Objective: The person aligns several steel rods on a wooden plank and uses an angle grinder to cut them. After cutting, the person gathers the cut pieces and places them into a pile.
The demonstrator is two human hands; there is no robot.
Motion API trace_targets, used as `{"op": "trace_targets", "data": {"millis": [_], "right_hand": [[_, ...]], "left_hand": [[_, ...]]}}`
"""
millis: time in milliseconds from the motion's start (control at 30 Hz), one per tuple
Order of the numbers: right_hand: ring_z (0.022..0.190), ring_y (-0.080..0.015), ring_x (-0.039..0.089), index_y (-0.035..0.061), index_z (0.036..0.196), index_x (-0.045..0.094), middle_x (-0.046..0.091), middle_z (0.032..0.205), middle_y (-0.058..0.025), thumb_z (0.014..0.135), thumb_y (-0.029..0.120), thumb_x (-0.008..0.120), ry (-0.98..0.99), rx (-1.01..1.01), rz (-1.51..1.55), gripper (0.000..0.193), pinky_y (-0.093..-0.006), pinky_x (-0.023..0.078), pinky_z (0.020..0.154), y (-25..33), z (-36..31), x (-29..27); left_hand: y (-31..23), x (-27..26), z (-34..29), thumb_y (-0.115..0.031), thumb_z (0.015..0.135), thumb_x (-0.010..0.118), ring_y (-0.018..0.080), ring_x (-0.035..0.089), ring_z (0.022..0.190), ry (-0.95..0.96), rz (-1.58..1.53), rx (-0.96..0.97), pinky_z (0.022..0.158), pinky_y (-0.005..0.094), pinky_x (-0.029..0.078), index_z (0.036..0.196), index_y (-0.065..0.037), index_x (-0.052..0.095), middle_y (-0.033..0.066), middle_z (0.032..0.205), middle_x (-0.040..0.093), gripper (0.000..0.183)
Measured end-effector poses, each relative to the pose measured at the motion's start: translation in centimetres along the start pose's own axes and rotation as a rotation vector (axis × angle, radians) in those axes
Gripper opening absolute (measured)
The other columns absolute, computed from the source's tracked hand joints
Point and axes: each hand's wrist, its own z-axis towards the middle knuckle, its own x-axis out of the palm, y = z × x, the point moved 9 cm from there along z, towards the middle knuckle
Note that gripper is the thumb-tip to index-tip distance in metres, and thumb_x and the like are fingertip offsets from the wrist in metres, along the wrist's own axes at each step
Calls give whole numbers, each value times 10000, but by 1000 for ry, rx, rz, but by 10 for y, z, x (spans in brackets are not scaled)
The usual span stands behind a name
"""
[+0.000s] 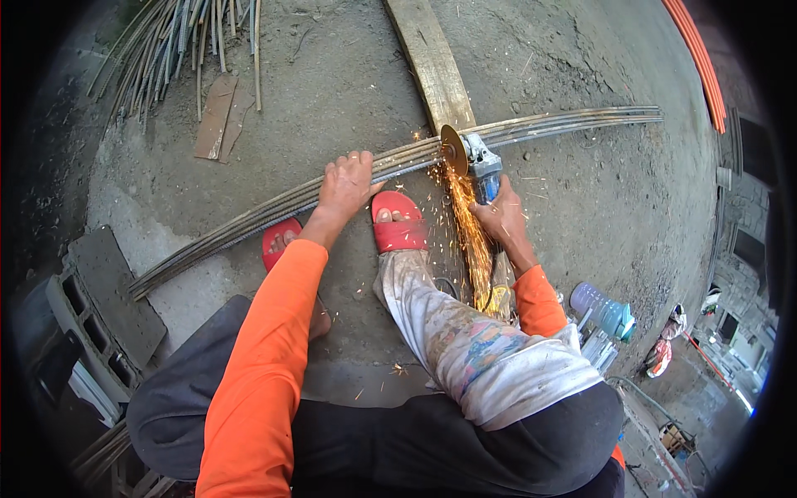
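Lying by rebar (407, 158): plank (427, 62) (sandals (402, 236) nr.)

Bundle of long, thin, grey-brown steel rods (407, 155), some ribbed: slanting from left side to upper right of frame, ends uneven. Blue-and-silver angle grinder (483, 162) with round brown disc (452, 149): above right of centre, disc edge against rods, sparking orange downward.
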Motion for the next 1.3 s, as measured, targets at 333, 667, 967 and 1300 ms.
{"op": "trace_targets", "data": {"millis": [333,667,967,1300], "right_hand": [[956,-489,718,-19,1220,537,724,1008,-314,740,268,827,2,13,3,630,-528,558,846,-7,-15,2],[957,-483,724,-24,1234,561,731,1038,-319,748,288,795,4,48,37,623,-521,562,858,-6,-14,5],[945,-479,723,-34,1243,554,732,1017,-302,748,266,798,39,32,80,628,-500,561,864,10,5,1],[944,-421,732,-49,1248,574,735,999,-275,736,236,825,-13,4,30,638,-468,559,860,22,17,-1]], "left_hand": [[-1,-5,-2,-478,895,774,359,717,989,-18,-22,11,854,499,570,1110,-64,572,144,1047,671,508],[-1,-4,-2,-464,893,779,355,712,1001,-24,-26,14,861,499,566,1116,-61,573,142,1057,669,505],[-2,-6,-2,-457,889,785,348,713,1001,-28,-39,16,863,500,564,1125,-69,569,136,1060,668,503],[-2,-6,-2,-455,884,790,356,712,1007,9,-30,3,861,496,568,1116,-68,558,149,1084,669,507]]}}
